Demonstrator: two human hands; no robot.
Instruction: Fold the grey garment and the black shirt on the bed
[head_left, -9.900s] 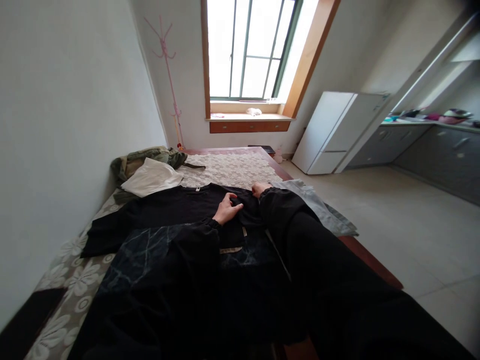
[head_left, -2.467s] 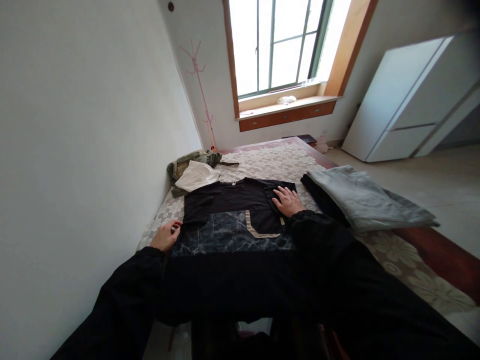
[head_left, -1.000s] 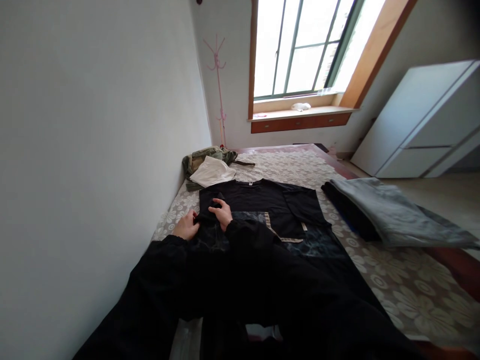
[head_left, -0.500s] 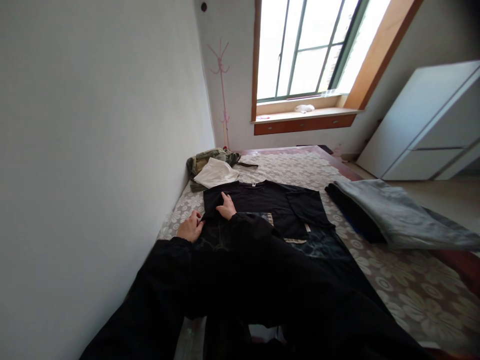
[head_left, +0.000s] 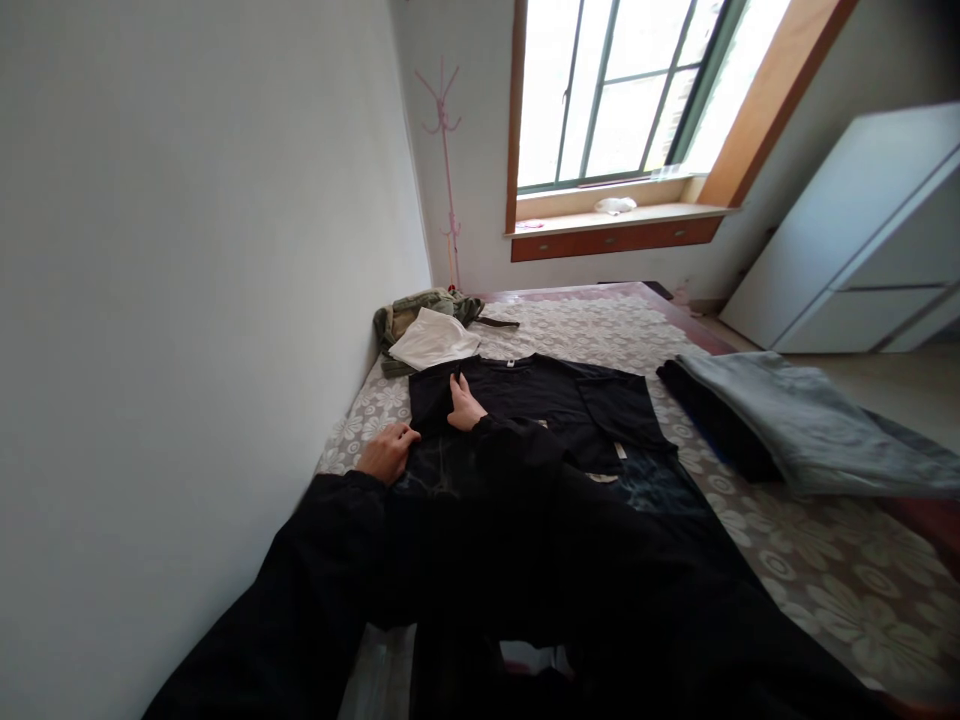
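Shirt [head_left: 547, 400] is lying flat on the bed [head_left: 810, 570], mid-fold by my read: left hand [head_left: 387, 452] pinning its left edge, right hand [head_left: 464, 404] pressing flat on the folded-in sleeve, neither gripping; next move likely needs that crease held.

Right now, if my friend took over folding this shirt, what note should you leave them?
Left hand: flat on the near left edge of the black T-shirt, holding nothing.
Right hand: pressing flat on the shirt's left side, where the sleeve looks folded in.
The shirt lies spread on the flowered bed cover. Beyond it sit a white garment on a green one; folded grey trousers lie to the right.
Done: both sleeves appear tucked inward.
Left, likely: folding the body up and putting it with the other folded clothes.
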